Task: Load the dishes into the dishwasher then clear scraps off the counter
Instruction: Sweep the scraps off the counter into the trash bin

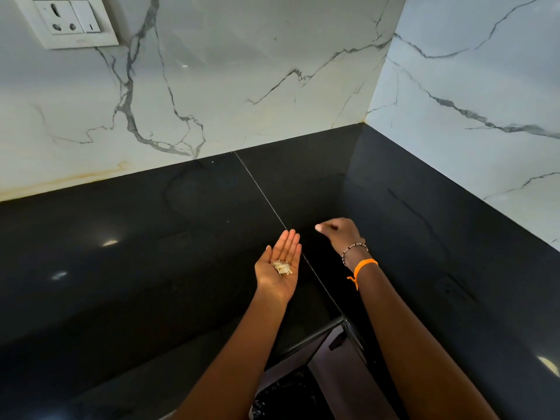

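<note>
My left hand (280, 269) is held palm up above the black counter (151, 237), fingers straight, and carries a small heap of pale scraps (282, 267) in the palm. To its right my right hand (341, 234) hovers over the counter, knuckles up and fingers curled under; whether it pinches anything is hidden. Beads and an orange band circle the right wrist.
The counter runs into a corner of white marble walls (242, 86). A wall socket (68, 21) sits at the top left. Below the counter's front edge, between my forearms, a bin with a black bag (288, 395) shows.
</note>
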